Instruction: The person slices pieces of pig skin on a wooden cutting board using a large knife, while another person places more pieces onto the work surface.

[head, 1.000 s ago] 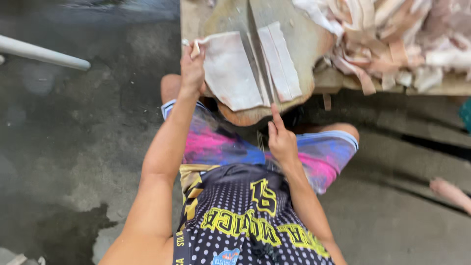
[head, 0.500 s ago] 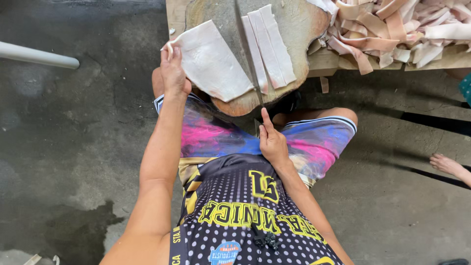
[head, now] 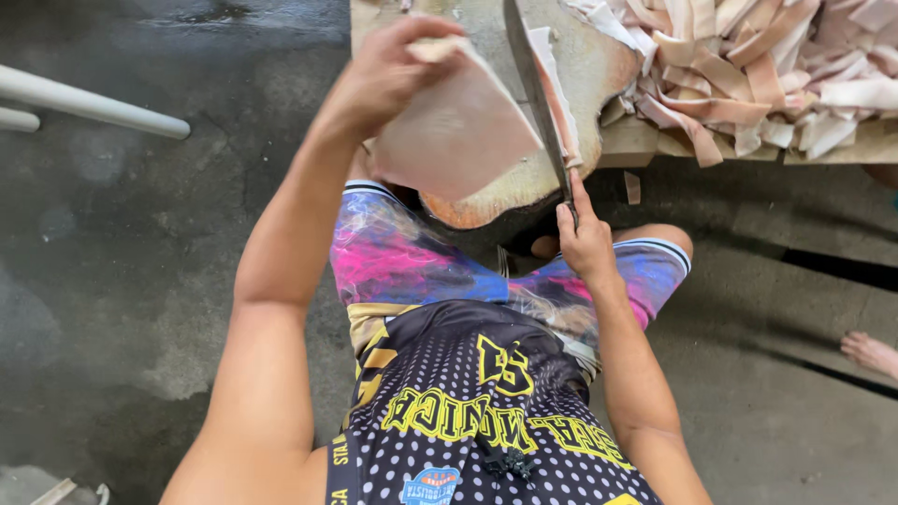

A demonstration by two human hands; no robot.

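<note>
- Landmark: round wooden chopping block (head: 599, 65), worn and stained, at the edge of a low bench.
- Left hand (head: 393, 70) pinches 1 pale flat sheet (head: 458, 131), lifted clear above the block's near-left side.
- Right hand (head: 585, 238) is closed around the handle of a long knife (head: 538, 89), just below the block's near rim; blade lies across the block.
- 1 narrow strip (head: 561, 103) rests beside the blade, probably already cut.
- Right of the block: large heap of cut strips (head: 776, 70). Much is done; the lifted sheet remains whole.
</note>
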